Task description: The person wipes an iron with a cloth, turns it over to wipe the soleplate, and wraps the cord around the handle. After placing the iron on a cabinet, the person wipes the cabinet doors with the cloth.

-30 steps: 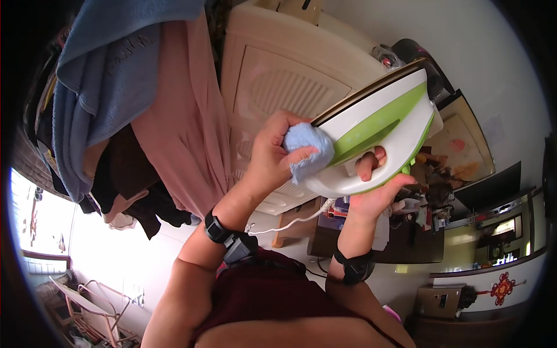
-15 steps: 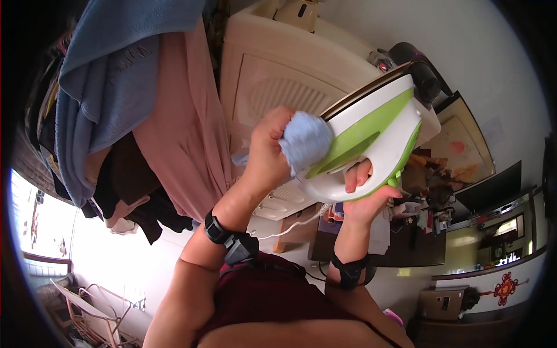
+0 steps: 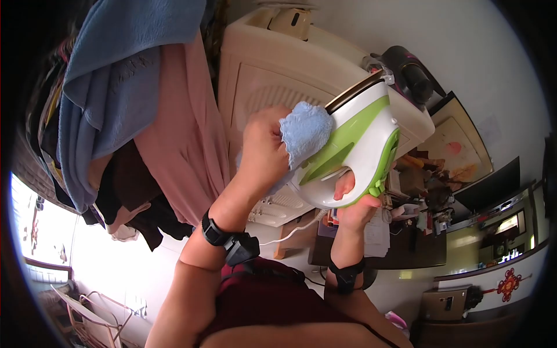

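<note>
A white and green iron [image 3: 354, 133] is held up in front of me, its dark soleplate edge facing up and left. My right hand [image 3: 355, 203] is wrapped round its handle, with fingers showing through the handle opening. In my left hand [image 3: 267, 139] a light blue cloth [image 3: 306, 132] is bunched, and it lies against the iron's side near the rear end. The fingertips of my left hand are partly hidden by the cloth. A white cord [image 3: 296, 230] runs from the iron's lower end.
Blue towels [image 3: 116, 75] and pink cloth [image 3: 180, 133] hang at the left. Behind the iron stands a cream cabinet [image 3: 278, 75]. A dark desk [image 3: 406, 252] with papers and clutter is at the right. A folding rack [image 3: 96, 316] is at the lower left.
The iron and my right hand have moved slightly left and the iron has tilted. The blue cloth in my left hand has shifted a little along the iron's side.
</note>
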A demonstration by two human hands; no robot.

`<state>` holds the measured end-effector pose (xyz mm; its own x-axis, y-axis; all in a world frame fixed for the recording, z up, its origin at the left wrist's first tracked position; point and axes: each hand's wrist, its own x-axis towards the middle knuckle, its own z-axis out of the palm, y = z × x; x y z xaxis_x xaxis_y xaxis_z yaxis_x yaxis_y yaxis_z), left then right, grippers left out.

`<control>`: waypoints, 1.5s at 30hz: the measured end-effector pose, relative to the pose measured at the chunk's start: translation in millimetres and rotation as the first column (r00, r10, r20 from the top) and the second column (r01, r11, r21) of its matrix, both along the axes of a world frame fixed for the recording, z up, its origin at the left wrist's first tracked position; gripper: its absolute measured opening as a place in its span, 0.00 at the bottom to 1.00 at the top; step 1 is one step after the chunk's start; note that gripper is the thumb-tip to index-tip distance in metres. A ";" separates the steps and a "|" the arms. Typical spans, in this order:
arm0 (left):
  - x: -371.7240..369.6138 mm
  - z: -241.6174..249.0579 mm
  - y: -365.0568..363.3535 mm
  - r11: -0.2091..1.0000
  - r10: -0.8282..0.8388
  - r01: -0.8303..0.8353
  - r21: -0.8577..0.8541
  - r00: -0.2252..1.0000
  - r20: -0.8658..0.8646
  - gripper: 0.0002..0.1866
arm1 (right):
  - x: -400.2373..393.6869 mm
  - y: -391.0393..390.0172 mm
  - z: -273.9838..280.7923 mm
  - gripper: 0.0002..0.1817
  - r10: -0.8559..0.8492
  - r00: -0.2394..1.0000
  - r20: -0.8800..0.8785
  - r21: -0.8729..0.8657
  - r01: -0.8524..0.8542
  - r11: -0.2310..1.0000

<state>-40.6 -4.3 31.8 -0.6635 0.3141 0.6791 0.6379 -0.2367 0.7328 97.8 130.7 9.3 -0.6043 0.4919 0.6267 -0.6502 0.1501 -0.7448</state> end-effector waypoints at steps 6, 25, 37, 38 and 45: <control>0.4 -10.2 -7.6 0.982 -0.181 0.182 -0.048 0.983 0.013 0.14 | -1.0 5.1 -2.6 0.48 0.004 0.999 -0.040 -0.090 -0.008 0.996; -0.9 9.2 21.3 0.977 -0.103 0.103 0.188 0.995 -0.009 0.19 | -2.8 -3.6 -2.3 0.45 0.007 1.000 -0.017 -0.116 -0.008 0.993; 22.6 -102.5 29.1 0.962 -0.265 0.224 0.154 0.899 0.349 0.24 | -6.5 17.4 18.4 0.39 -0.087 0.995 -0.045 -0.152 0.080 0.985; 28.8 -98.9 26.2 0.936 -0.348 0.284 0.207 0.829 0.437 0.24 | -6.3 16.0 21.6 0.38 -0.084 0.995 -0.048 -0.160 0.076 0.984; 54.1 -74.8 18.6 0.916 -0.368 0.253 0.312 0.841 0.396 0.28 | -8.6 27.7 14.9 0.37 -0.006 0.997 -0.076 -0.319 -0.019 0.947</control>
